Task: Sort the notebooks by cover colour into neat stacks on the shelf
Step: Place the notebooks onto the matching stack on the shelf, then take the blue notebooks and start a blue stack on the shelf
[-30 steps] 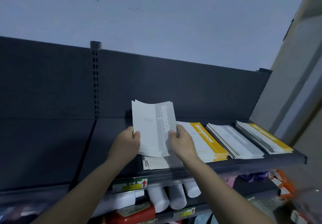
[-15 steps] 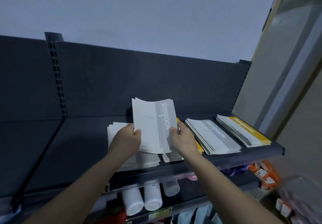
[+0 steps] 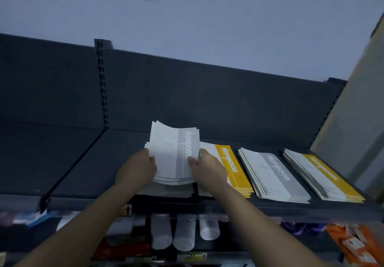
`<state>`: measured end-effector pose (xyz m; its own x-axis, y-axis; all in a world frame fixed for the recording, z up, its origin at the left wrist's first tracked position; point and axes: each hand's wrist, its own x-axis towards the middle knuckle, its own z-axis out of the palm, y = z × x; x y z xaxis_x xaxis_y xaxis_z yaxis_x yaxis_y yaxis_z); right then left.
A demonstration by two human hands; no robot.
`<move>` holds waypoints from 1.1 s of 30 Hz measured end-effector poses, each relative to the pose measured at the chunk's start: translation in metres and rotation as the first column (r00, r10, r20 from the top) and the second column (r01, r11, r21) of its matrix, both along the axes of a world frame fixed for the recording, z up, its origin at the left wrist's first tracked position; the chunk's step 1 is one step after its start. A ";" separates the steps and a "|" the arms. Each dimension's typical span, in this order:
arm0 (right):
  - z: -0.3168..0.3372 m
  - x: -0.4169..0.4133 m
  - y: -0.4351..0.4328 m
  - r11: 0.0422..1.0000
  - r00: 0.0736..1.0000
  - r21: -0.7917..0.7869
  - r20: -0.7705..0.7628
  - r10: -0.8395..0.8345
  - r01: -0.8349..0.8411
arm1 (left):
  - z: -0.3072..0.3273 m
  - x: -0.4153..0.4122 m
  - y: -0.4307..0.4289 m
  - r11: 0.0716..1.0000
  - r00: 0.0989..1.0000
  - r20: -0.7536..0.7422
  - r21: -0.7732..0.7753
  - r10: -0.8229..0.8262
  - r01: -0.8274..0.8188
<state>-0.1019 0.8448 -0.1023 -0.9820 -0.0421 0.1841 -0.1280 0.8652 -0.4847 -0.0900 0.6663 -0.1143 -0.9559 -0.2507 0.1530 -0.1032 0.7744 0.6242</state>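
bowed grey notebooks (image 3: pixel 173 154) are gripped by curled fingers of left hand (image 3: pixel 138 169) and right hand (image 3: pixel 209 170); slack copies could perhaps be spilled.

Dark shelf (image 3: pixel 93 163), level, backed by an upright panel (image 3: pixel 187 100). Four notebook stacks lie on it side by side: low pale stack (image 3: pixel 170 191) leftmost, yellow-banded stack (image 3: pixel 232 169), grey-banded stack (image 3: pixel 272 173), second yellow-banded stack (image 3: pixel 324 175) at the right end.

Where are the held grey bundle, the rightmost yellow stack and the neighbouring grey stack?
held grey bundle (image 3: pixel 167 150): head view, white cover part.
rightmost yellow stack (image 3: pixel 330 176): head view, yellow band.
neighbouring grey stack (image 3: pixel 278 169): head view, grey band.
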 end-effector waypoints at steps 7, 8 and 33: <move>-0.009 -0.003 -0.014 0.899 0.998 0.434 0.063 0.027 -0.052 | -0.015 0.006 -0.011 0.929 0.995 0.100 -0.370 0.010 0.028; -0.010 -0.003 -0.014 0.878 0.997 0.475 0.075 0.028 -0.061 | -0.014 0.008 -0.011 0.903 0.994 0.111 -0.428 0.011 0.038; 0.014 0.009 -0.344 0.752 0.835 0.434 0.003 0.550 -0.496 | 0.037 0.112 -0.341 0.703 0.947 0.041 -0.681 0.320 -0.208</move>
